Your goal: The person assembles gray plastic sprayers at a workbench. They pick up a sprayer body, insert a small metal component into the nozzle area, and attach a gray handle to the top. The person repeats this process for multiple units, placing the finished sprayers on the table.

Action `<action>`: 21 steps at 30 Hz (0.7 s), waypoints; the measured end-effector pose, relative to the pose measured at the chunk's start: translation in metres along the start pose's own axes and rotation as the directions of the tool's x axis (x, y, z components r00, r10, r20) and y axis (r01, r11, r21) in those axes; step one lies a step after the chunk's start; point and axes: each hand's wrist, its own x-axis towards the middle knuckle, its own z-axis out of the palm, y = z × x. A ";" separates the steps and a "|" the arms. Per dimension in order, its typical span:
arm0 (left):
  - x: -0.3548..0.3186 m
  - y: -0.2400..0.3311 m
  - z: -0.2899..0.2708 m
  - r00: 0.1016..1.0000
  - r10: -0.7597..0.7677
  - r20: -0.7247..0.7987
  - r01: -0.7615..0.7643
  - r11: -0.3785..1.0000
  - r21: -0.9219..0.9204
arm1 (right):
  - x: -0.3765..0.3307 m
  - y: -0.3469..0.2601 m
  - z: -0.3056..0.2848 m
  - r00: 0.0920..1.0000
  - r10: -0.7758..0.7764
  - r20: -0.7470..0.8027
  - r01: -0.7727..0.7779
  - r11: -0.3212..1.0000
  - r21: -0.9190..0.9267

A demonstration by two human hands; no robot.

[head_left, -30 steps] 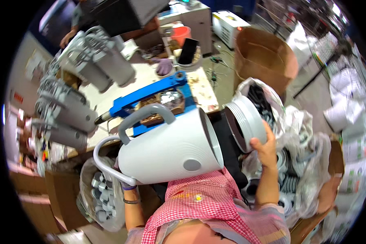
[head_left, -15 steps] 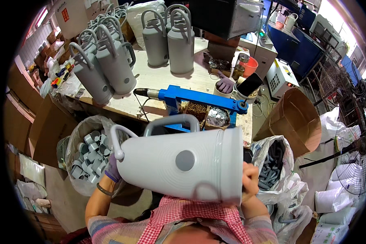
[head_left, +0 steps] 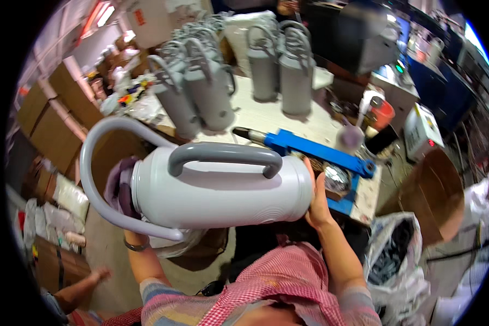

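A light grey thermos jug (head_left: 217,201) lies on its side in the air in front of my chest, its neck to the left and its base to the right. Its darker grey side handle (head_left: 225,153) faces up, and a large carrying loop (head_left: 88,163) sticks out past the neck. In a purple glove, my left hand (head_left: 122,187) grips the neck end inside that loop, its fingers partly hidden. My bare right hand (head_left: 319,201) holds the base end, thumb and fingers against the rim.
Several similar jugs (head_left: 296,84) stand on the white worktable (head_left: 244,114). A blue tool fixture (head_left: 318,154) lies along its near edge. A cardboard box (head_left: 432,198) and a bag of dark grey parts (head_left: 391,255) sit at right. Another person's hand (head_left: 99,275) shows at lower left.
The jug has moved left and rolled, bringing its side handle up toward me and swinging the loop out past the neck. The view has shifted; another person's arm has appeared at lower left.
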 end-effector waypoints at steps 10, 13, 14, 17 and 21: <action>0.223 0.040 0.049 0.774 0.566 0.282 -0.542 0.362 0.758 | 0.035 -0.045 0.015 0.943 -0.237 0.234 0.332 0.613 -0.717; 0.286 -0.019 0.075 0.826 0.478 0.299 -0.494 0.356 0.794 | 0.042 -0.058 0.023 0.941 -0.160 0.299 0.333 0.596 -0.731; 0.305 -0.046 0.079 0.775 0.561 0.290 -0.537 0.343 0.771 | 0.048 -0.061 0.025 0.945 -0.141 0.296 0.319 0.608 -0.727; 0.331 -0.117 0.088 0.763 0.646 0.026 -0.522 0.592 0.614 | 0.077 -0.070 0.024 0.950 -0.043 0.311 0.283 0.545 -0.789; 0.288 -0.151 0.117 0.872 0.259 -0.414 -0.440 0.786 -0.435 | 0.129 -0.080 0.013 0.958 -0.004 0.288 0.256 0.466 -0.847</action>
